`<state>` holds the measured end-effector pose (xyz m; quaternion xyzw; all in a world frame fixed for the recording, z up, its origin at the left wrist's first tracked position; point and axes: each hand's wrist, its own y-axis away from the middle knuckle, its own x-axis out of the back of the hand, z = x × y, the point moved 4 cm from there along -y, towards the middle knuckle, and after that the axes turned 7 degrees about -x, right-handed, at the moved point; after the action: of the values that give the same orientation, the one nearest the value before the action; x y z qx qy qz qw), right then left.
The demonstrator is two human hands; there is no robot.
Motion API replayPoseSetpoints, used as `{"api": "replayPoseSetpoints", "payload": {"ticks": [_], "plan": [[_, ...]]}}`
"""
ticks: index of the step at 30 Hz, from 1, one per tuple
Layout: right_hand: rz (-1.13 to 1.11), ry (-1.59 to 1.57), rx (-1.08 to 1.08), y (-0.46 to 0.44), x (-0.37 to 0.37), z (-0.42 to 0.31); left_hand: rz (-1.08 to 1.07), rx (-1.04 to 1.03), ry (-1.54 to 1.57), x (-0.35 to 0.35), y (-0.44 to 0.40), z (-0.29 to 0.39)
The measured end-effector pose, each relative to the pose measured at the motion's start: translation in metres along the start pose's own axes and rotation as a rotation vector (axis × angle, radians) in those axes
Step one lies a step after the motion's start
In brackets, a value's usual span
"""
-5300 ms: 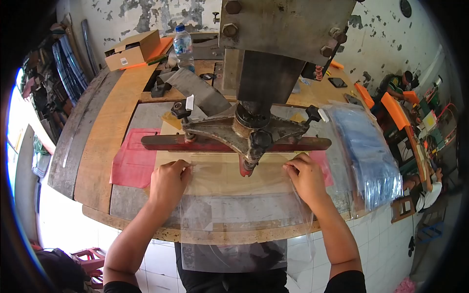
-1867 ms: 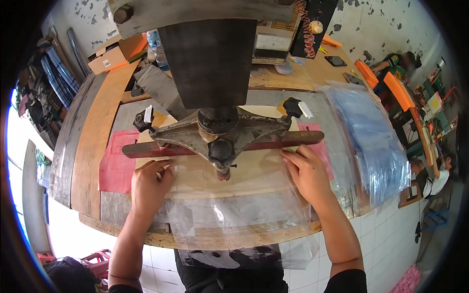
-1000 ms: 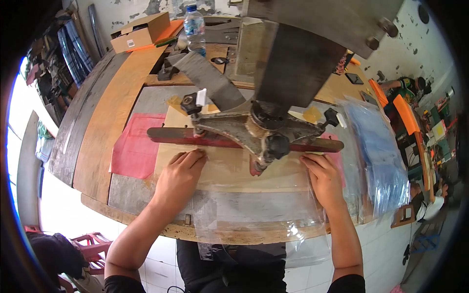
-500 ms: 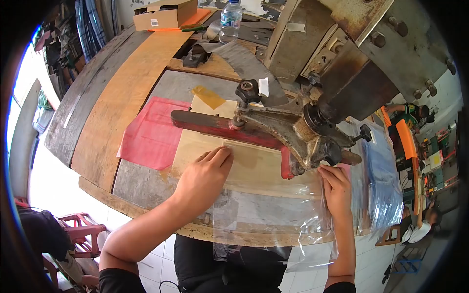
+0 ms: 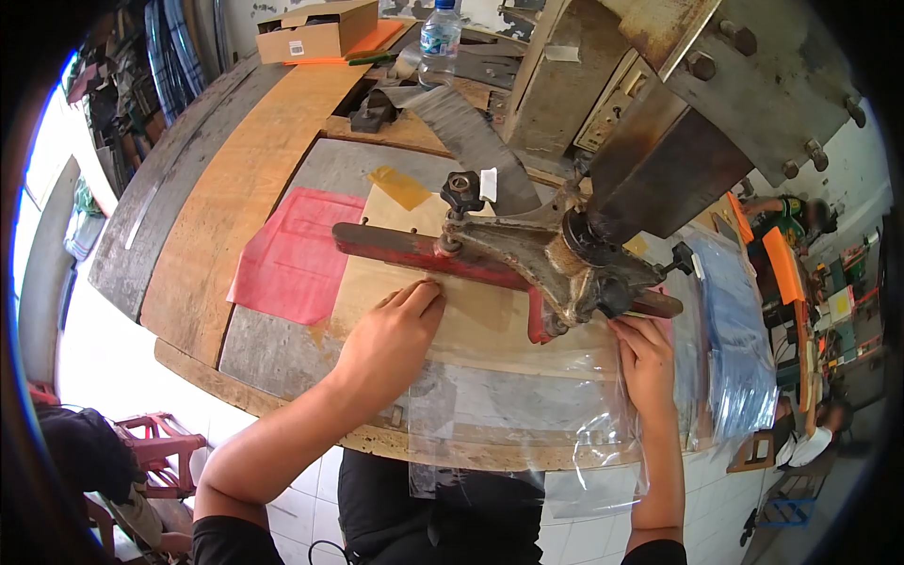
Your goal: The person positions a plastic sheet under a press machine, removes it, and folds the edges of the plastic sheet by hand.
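Note:
A clear plastic sheet (image 5: 518, 428) lies over the front of the work surface and hangs past its edge toward my lap. My left hand (image 5: 391, 325) is on the sheet's far left side, fingers bent and pressed together at its edge beside the red press bar (image 5: 485, 269). At the far right edge, my right hand (image 5: 646, 363) pinches the sheet close to the bar's right end. The bar hangs under a metal bracket (image 5: 556, 250) with black knobs. Beneath it is a pale beige sheet (image 5: 363, 297); whether the bar touches the plastic I cannot tell.
A pink-red sheet (image 5: 297, 254) lies at left, with a small amber piece (image 5: 400, 186) nearby. Clear bluish plastic sheets (image 5: 739, 339) are stacked at right. A cardboard box (image 5: 320, 33) and a water bottle (image 5: 439, 45) stand behind. People sit off to the right.
The view has shifted slightly, and the press bar and bracket appear a little further left. Both hands stay in nearly the same places on the plastic sheet.

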<state>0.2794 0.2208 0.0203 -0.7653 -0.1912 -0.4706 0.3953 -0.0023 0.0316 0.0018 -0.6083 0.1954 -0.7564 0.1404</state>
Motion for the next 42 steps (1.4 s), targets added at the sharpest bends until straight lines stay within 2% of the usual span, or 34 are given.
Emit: {"api": "replayPoseSetpoints", "payload": {"ticks": [19,21,28,33,40,42], "plan": [[0.012,-0.03,0.006,0.001,0.001,0.002,0.024,0.014,0.012,-0.001,-0.001,0.001],[0.018,-0.031,0.004,0.001,0.002,0.001,-0.051,0.044,0.054,-0.003,0.001,0.0],[0.032,-0.05,0.027,0.004,0.002,0.003,0.024,-0.011,-0.022,0.0,0.001,-0.001],[0.04,-0.059,0.034,0.006,0.003,0.005,-0.042,-0.046,-0.073,-0.001,0.003,0.0],[-0.025,-0.1,0.021,0.013,0.015,0.012,-0.016,-0.117,-0.117,0.005,0.007,0.001],[-0.05,-0.112,0.021,0.021,0.023,0.01,-0.1,-0.104,-0.032,0.007,0.015,0.002]]}}
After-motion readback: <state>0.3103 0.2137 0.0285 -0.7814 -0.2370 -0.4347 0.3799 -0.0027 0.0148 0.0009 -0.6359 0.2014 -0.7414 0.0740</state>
